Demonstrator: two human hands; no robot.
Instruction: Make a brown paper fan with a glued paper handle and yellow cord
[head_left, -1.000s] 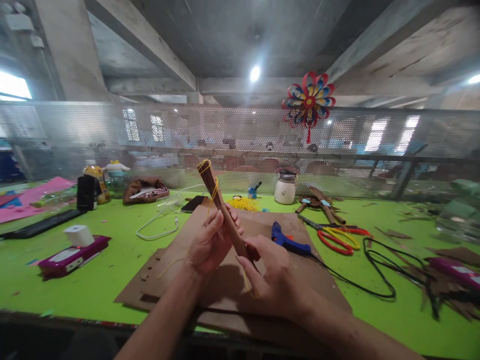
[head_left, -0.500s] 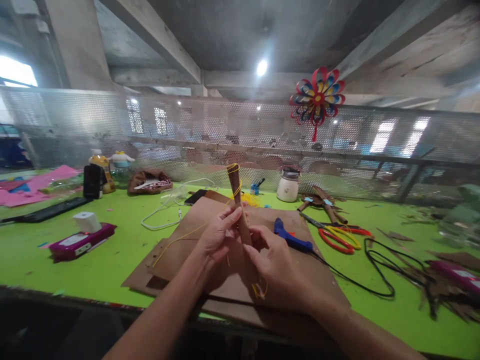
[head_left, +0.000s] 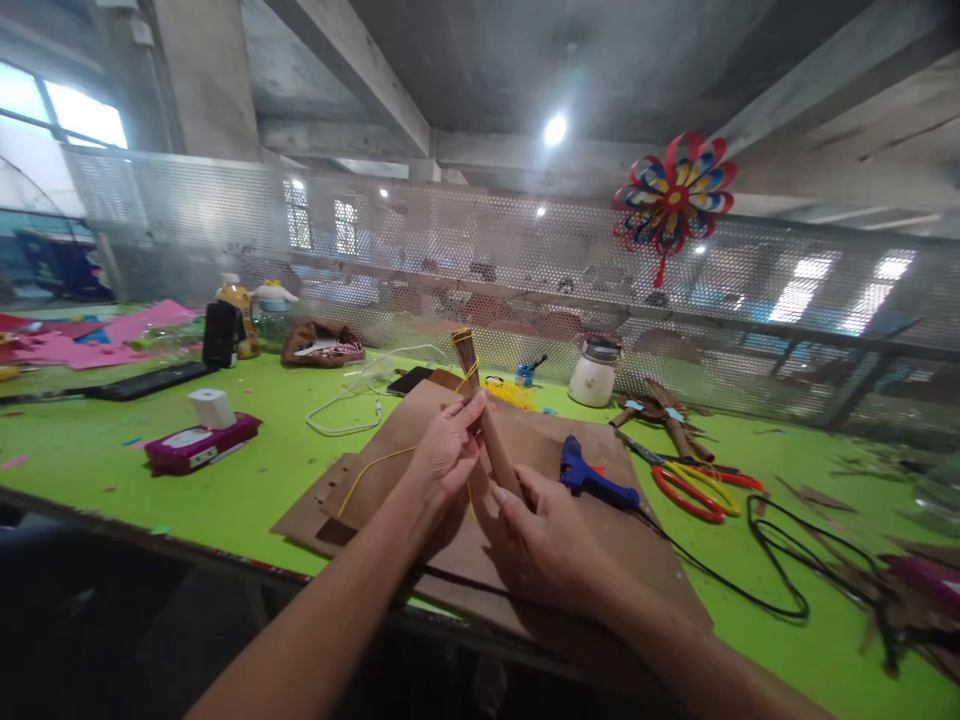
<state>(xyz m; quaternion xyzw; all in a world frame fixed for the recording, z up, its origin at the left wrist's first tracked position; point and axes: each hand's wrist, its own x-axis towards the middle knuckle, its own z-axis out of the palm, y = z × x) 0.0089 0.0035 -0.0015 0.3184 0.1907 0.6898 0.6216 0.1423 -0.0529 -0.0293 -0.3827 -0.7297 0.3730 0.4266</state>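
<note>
Between my hands is a tilted roll of brown paper (head_left: 497, 452), its upper end flaring into a pleated fan wound with yellow cord (head_left: 471, 375). My left hand (head_left: 448, 440) pinches the roll just below the wound part. Lower down, my right hand (head_left: 541, 520) closes its fingers around the roll's bottom end, which is hidden in the grip. A loose length of yellow cord (head_left: 375, 460) trails left from my left hand. Beneath both hands lie brown cardboard sheets (head_left: 420, 410). To their right, a blue glue gun (head_left: 592, 478) rests on the cardboard.
Red- and yellow-handled scissors (head_left: 694, 490) and a black cable (head_left: 772, 590) lie to the right. Behind stand a white jar (head_left: 595, 372) and a small blue bottle (head_left: 526, 374). A purple power strip (head_left: 202, 445) sits left. A perforated metal screen (head_left: 420, 250) borders the green table's back.
The view has turned a little left, so the table things sit further right. My right hand has shifted down to the roll's lower end, and the roll leans more to the left.
</note>
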